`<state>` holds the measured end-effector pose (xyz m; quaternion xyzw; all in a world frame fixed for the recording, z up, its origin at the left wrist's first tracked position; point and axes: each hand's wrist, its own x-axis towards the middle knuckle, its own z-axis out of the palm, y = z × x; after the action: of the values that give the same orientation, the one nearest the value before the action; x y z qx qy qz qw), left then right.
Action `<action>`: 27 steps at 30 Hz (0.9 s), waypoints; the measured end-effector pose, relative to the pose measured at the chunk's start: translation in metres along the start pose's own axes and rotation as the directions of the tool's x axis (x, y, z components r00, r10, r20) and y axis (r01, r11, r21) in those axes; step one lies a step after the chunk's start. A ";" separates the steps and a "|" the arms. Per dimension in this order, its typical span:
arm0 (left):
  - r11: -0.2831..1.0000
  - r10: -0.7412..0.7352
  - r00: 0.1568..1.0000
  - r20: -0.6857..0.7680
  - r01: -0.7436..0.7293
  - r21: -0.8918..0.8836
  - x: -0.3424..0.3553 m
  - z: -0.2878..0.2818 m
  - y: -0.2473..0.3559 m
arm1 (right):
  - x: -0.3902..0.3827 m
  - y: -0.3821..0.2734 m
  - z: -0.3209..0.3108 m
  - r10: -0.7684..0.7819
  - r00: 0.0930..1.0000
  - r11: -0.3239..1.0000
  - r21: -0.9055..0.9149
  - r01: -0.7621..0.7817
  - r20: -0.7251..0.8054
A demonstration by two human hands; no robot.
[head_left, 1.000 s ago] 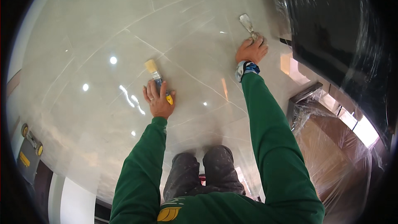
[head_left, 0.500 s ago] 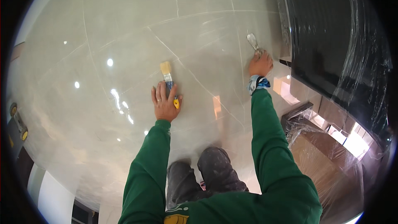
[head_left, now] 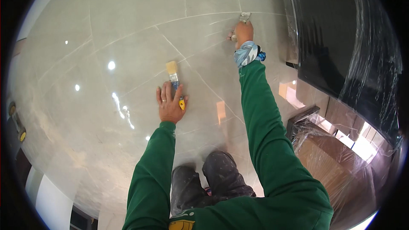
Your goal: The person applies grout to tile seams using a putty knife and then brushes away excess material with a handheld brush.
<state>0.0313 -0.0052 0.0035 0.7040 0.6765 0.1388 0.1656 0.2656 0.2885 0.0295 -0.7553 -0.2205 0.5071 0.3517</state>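
Note:
My left hand (head_left: 170,105) lies palm down on the grey tiled floor (head_left: 140,55), its fingers spread, with a flat paintbrush (head_left: 174,77) held under the fingers and beside the thumb. The brush has pale bristles, a metal ferrule and a blue and yellow handle; its bristles point away from me. Farther off to the right, my right hand (head_left: 244,33) is closed around a putty knife (head_left: 245,16). The knife's light, smeared blade meets the floor near a tile joint; its handle is mostly hidden in the fist.
A large dark panel (head_left: 336,30) wrapped in clear film stands along the right. Below it are film-wrapped brown boards (head_left: 324,153). A wheeled item (head_left: 18,121) sits at the far left edge. My knees (head_left: 223,172) are on the near side, between my arms.
My right hand has moved left and farther away with the putty knife, and its wrist has turned. The left hand stays in place with the paintbrush.

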 end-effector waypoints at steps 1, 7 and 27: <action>1.000 0.001 1.000 0.000 -0.001 0.001 0.001 0.000 0.000 | 0.003 -0.001 0.000 0.032 0.999 0.999 -0.021 -0.032 -0.019; 1.000 0.003 1.000 -0.016 -0.003 -0.005 -0.001 0.000 -0.002 | 0.046 -0.013 -0.002 0.223 0.975 0.973 0.050 -0.224 0.016; 1.000 0.010 1.000 -0.005 -0.010 -0.015 0.002 -0.003 -0.001 | -0.011 0.053 0.146 -0.274 0.750 0.001 -0.780 0.626 0.602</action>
<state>0.0290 -0.0035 0.0057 0.7057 0.6724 0.1462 0.1685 0.1260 0.2912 -0.0390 -0.6021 -0.7656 0.2049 -0.0969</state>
